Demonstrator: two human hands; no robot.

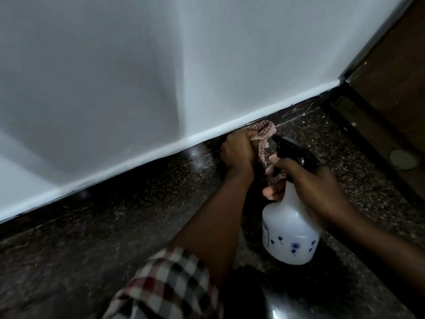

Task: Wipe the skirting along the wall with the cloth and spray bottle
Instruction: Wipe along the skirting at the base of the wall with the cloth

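A: Left hand [236, 153] first. What do we log?

B: Fingers curled tight, and we log it gripping the cloth [262, 131], a pinkish checked rag bunched in the fist. The top of the rag is pressed against the base of the wall [161, 65], and a loose tail hangs down beside the wrist.

A: Where is the skirting?

B: We read it as the dark speckled strip [149, 166] right under the white wall. The cloth touches its upper edge where the white paint ends. The floor [92, 249] is the same dark stone, so we can't mark the seam cleanly.

A: Right hand [315, 187]?

B: Wrapped round the neck of the spray bottle [292, 231], fingertips showing on the near side. The bottle is white plastic with small blue flowers and a black trigger head [291, 149]. The nozzle points at the cloth and sits just beside it. We can't tell whether the trigger is squeezed.

A: Anything else?

B: There's a checked sleeve [165, 284] on the left arm, pushed up the forearm. White cobweb strands [296, 118] sit on the stone to the right of the cloth, and a brown wooden panel [391, 65] stands at far right
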